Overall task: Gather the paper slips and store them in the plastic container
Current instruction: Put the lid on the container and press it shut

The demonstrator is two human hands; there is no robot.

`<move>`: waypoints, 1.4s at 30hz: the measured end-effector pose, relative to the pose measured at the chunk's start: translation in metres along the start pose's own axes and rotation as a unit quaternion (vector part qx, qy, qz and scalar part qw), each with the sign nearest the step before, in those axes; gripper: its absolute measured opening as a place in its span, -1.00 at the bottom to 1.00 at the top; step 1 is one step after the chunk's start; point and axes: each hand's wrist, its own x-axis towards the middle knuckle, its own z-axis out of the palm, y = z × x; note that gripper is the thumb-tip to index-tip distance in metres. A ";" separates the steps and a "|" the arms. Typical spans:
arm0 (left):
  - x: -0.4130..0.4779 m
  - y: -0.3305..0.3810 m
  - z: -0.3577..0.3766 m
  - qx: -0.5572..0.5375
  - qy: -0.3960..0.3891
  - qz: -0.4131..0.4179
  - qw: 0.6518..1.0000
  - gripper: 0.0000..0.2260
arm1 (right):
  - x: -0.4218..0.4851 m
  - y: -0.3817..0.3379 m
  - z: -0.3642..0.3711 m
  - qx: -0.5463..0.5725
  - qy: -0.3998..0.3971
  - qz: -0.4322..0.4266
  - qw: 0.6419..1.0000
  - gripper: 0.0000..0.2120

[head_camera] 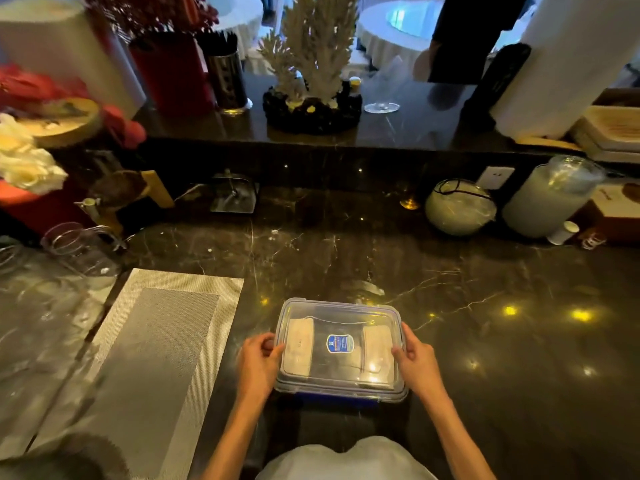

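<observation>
Nearest the person, at six o'clock on the dark tabletop (pixel 467 341), the left hand (pixel 258 367) and right hand (pixel 417 363) gripped the lidded plastic container (pixel 341 349) by its short sides. Paper slips (pixel 298 344) lay inside. Judged: storing nearly done; next, latching the lid evenly.

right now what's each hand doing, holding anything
Left hand: closed on the left edge of the plastic container.
Right hand: closed on the container's right edge.
</observation>
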 end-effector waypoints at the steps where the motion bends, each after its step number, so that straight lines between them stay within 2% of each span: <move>1: 0.000 0.001 0.000 0.007 -0.001 0.001 1.000 -0.76 | -0.001 0.001 0.001 0.002 -0.001 0.002 1.000 -0.43; 17: 0.002 0.005 0.018 0.016 -0.045 -0.017 0.999 -0.77 | 0.004 0.010 -0.013 -0.012 0.009 0.028 0.999 -0.43; 22: 0.003 0.003 0.023 0.005 -0.060 -0.023 0.998 -0.80 | 0.003 0.011 -0.012 0.009 0.012 0.023 1.000 -0.43; 27: 0.007 0.005 0.027 0.005 -0.076 -0.050 0.996 -0.73 | 0.004 0.014 -0.013 0.040 0.007 0.031 0.999 -0.42; 28: 0.008 0.007 0.028 0.019 -0.084 -0.054 0.995 -0.67 | 0.003 0.014 -0.012 0.030 0.006 0.035 0.999 -0.42; 30: 0.009 0.013 0.030 0.086 -0.092 -0.039 0.991 -0.46 | 0.002 0.013 -0.010 -0.072 0.018 0.038 0.997 -0.41; 32: 0.012 0.027 0.033 0.161 -0.083 0.019 0.983 -0.27 | 0.002 0.008 -0.009 -0.194 0.052 -0.003 0.980 -0.35; 33: 0.015 0.034 0.034 0.182 -0.084 0.054 0.978 -0.24 | 0.003 0.003 -0.011 -0.235 0.057 -0.040 0.969 -0.29; 36: 0.033 0.053 0.042 0.259 -0.159 0.149 0.941 -0.20 | 0.011 -0.014 -0.012 -0.349 -0.018 -0.139 0.926 -0.02; 39: 0.051 0.058 0.053 0.402 -0.239 0.200 0.861 -0.02 | 0.014 -0.029 0.002 -0.434 -0.126 -0.159 0.878 0.13; 42: 0.069 0.064 0.069 0.527 -0.297 0.197 0.771 0.05 | 0.015 -0.027 0.017 -0.481 -0.187 -0.131 0.847 0.10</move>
